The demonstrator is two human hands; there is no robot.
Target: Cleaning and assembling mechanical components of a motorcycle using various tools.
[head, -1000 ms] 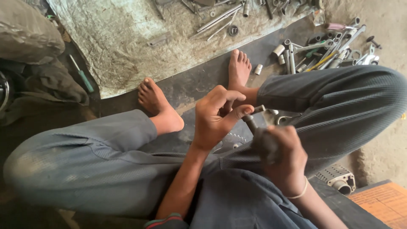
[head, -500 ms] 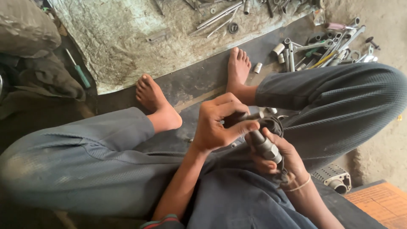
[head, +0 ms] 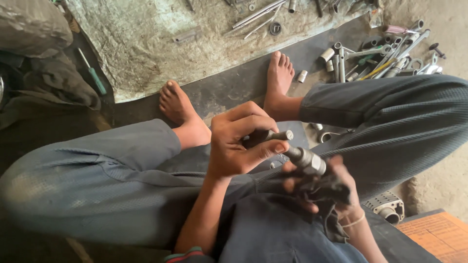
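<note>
My left hand (head: 239, 146) sits at the centre of the frame, its fingers (head: 265, 148) curled tight round a short dark metal rod (head: 273, 136) whose long axis runs left to right. Just lower right of it, my right hand (head: 324, 187) grips a dark rag (head: 326, 185) wrapped about a threaded bolt (head: 304, 158), which slants up-left until its tip touches my left thumb.

Dull grey metal bolt (head: 303, 157), dark greasy cloth rag (head: 325, 187), matt grey fabric trousers (head: 112, 180).
</note>
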